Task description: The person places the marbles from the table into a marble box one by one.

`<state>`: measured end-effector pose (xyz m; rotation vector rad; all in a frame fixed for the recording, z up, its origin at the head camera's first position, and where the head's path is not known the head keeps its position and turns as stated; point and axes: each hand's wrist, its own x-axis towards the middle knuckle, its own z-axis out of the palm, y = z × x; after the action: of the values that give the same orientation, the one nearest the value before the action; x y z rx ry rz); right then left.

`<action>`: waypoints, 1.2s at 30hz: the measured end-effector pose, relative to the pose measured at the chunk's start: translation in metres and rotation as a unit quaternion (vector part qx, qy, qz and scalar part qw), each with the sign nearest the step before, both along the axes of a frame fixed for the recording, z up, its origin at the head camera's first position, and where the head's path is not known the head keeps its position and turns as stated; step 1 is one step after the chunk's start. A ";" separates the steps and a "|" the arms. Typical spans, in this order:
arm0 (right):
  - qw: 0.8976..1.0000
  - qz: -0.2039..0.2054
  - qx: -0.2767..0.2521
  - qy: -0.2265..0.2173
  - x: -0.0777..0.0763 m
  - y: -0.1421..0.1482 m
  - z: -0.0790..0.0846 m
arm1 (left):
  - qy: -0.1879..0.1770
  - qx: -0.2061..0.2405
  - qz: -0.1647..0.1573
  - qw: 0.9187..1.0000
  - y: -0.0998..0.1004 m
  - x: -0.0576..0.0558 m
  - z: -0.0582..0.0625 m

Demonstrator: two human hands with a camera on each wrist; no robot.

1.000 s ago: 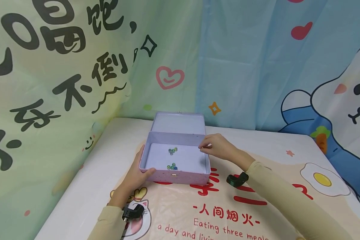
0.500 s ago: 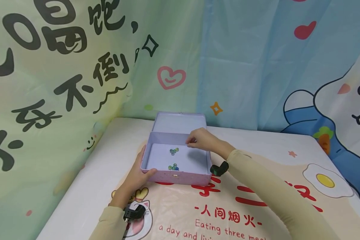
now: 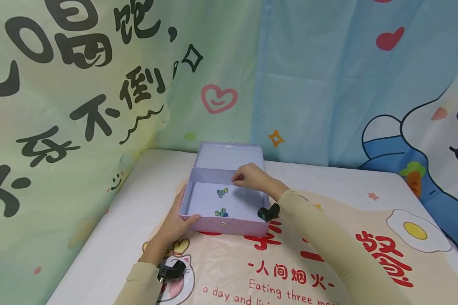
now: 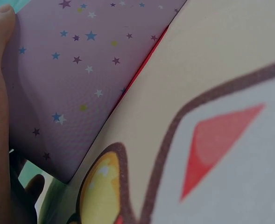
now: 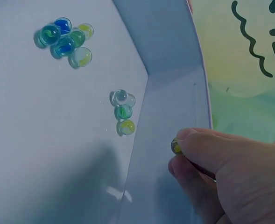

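Observation:
A lilac box (image 3: 236, 227) with printed stars stands with its hinged lid (image 3: 230, 156) laid back. My left hand (image 3: 175, 222) holds its front left corner, thumb on the front side and fingers along the left wall. Over the back part of the box, my right hand (image 3: 252, 178) pinches a glass marble (image 5: 176, 146) with yellow in it between thumb and fingertips. Two groups of marbles lie on the white inside bottom. The back group includes a green marble (image 5: 123, 111), and the front group includes a blue marble (image 5: 65, 45).
The box stands on a table covered by a printed cloth (image 3: 221, 267) with red lettering and a fried egg picture. Behind it hangs a cartoon curtain (image 3: 297, 84). Black wrist straps with cameras (image 3: 171, 270) sit on both wrists.
My right hand has moved left from the box's right edge to over its back middle, with fingertips still pinched. The left hand keeps its hold on the box.

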<state>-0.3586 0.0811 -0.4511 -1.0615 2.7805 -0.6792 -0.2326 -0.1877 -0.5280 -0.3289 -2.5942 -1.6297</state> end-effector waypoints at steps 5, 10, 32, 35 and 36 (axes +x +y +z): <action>1.000 0.014 0.013 -0.022 -0.001 -0.003 -0.006 | -0.002 0.004 0.000 1.000 0.001 0.001 0.000; 0.997 -0.001 0.049 -0.061 -0.001 -0.002 -0.013 | -0.008 -0.003 0.004 1.000 0.003 0.002 0.001; 1.000 0.010 0.026 0.007 0.012 0.024 0.000 | 0.013 -0.122 -0.012 0.992 -0.003 -0.008 0.013; 0.999 0.006 0.021 0.028 0.021 0.029 0.011 | 0.016 -0.151 -0.014 0.988 -0.012 -0.009 0.026; 0.999 0.004 0.022 0.036 0.025 0.031 0.013 | 0.021 -0.155 -0.013 0.988 -0.016 -0.009 0.031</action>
<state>-0.3341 0.1120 -0.4378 -1.1091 2.8351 -0.5885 -0.2421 -0.2034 -0.4970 -0.4074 -2.8193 -1.2071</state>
